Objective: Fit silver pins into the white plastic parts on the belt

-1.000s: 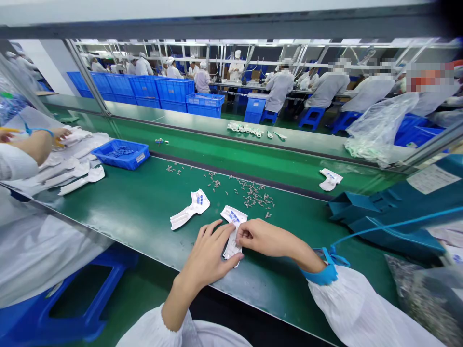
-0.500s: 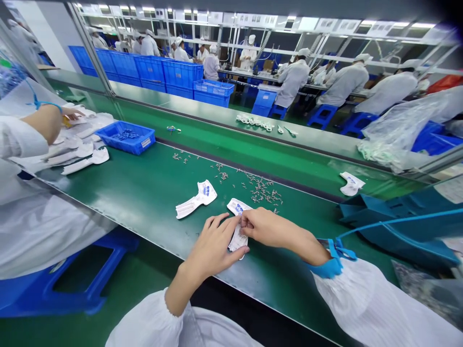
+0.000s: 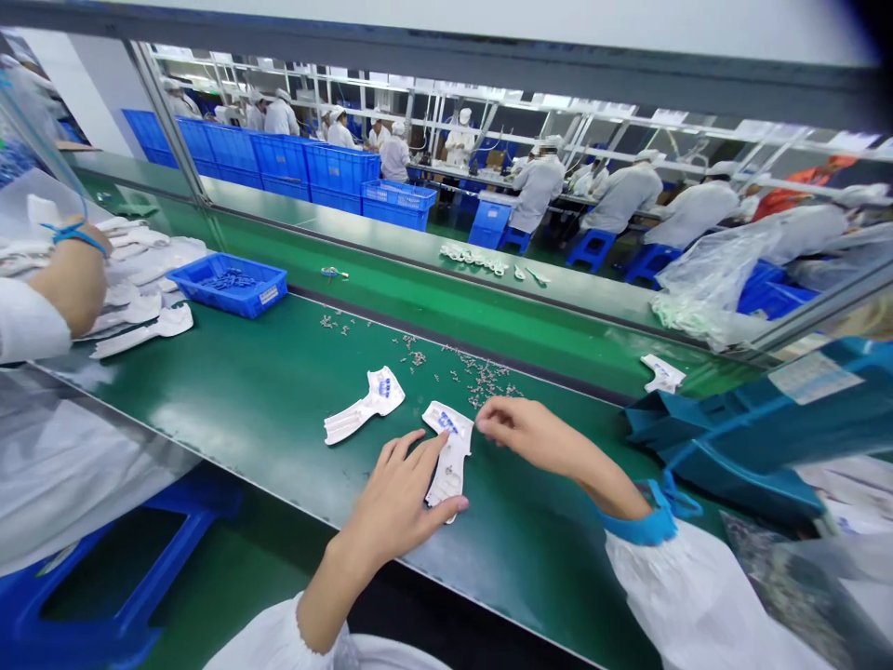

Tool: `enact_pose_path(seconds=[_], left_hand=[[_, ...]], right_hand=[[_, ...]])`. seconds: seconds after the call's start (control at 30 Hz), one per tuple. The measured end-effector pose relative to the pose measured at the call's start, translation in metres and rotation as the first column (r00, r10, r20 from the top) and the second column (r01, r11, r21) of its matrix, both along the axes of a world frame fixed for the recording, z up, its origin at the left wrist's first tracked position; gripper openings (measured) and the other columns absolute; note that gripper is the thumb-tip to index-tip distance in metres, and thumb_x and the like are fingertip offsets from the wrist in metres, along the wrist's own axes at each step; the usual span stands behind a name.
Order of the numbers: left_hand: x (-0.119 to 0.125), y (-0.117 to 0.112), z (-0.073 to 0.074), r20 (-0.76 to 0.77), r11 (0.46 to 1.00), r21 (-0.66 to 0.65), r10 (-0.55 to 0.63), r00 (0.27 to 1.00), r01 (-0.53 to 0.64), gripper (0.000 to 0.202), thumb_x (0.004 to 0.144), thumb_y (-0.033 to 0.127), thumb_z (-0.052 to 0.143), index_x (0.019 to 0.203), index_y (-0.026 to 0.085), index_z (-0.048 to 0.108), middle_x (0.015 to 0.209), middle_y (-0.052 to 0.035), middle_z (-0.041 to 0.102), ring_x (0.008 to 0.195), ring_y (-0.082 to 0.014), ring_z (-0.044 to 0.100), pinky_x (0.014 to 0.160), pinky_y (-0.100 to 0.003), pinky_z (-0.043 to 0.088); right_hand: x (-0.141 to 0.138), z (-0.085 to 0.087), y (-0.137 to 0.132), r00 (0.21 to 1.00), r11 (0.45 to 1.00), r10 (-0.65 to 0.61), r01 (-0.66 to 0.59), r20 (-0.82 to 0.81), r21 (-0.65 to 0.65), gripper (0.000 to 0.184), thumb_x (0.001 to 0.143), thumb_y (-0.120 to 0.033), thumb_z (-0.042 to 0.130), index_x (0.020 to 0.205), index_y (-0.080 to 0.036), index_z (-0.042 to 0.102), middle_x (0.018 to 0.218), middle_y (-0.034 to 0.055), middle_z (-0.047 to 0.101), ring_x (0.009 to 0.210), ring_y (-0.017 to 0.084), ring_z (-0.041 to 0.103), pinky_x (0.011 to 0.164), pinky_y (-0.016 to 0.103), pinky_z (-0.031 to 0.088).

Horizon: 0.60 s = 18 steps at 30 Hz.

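A white paddle-shaped packet with blue print [image 3: 453, 456] lies flat on the green conveyor belt [image 3: 279, 391], and my left hand [image 3: 397, 493] rests across its lower part, holding it down. My right hand [image 3: 523, 433] hovers just right of the packet's upper end, fingers loosely together, holding nothing and seemingly not touching it. A similar packet [image 3: 369, 405] lies to the left of my hands. Small metal parts [image 3: 481, 377] are scattered beyond them.
At the left, a co-worker's hand [image 3: 73, 279] lies by a pile of white packets [image 3: 139, 279] beside a blue crate of small blue parts [image 3: 227, 284]. A teal bin [image 3: 726, 437] stands at the right. Further workers sit at benches behind a glass partition [image 3: 446, 112].
My right hand has come off the packet and moved right. My left hand still lies on it. The co-worker's hand has moved left, and the view has shifted slightly.
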<state>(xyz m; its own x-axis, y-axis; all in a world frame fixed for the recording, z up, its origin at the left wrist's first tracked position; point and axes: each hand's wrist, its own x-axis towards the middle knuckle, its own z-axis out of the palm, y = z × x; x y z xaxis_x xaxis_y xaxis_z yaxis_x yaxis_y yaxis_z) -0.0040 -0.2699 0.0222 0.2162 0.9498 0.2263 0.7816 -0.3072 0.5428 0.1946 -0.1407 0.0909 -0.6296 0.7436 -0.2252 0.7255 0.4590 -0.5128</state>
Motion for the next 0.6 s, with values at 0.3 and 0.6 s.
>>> enact_pose_path(seconds=[0.3,0.6], left_hand=[[-0.004,-0.001,0.001,0.007,1.000,-0.027,-0.007,1.000,0.007,0.058,0.098,0.041,0.050,0.152,0.026,0.033,0.143,-0.0089,0.054,0.134,-0.0312,0.042,0.105,-0.049,0.042],[-0.002,-0.001,0.001,-0.023,0.999,-0.027,0.018,1.000,-0.018,0.059,0.096,0.042,0.054,0.150,0.028,0.036,0.142,-0.0067,0.055,0.134,-0.0313,0.042,0.107,-0.048,0.041]], right_hand=[[0.062,-0.058,0.023,0.984,0.962,-0.136,0.160,-0.118,0.220,0.023,0.090,-0.034,0.056,0.104,-0.021,0.069,0.103,0.0086,0.067,0.088,0.022,0.066,0.078,0.034,0.051],[0.070,-0.062,0.020,0.927,0.976,-0.178,0.208,-0.329,0.059,0.029,0.088,-0.023,0.053,0.115,-0.022,0.063,0.112,0.0079,0.070,0.098,0.021,0.067,0.083,0.035,0.054]])
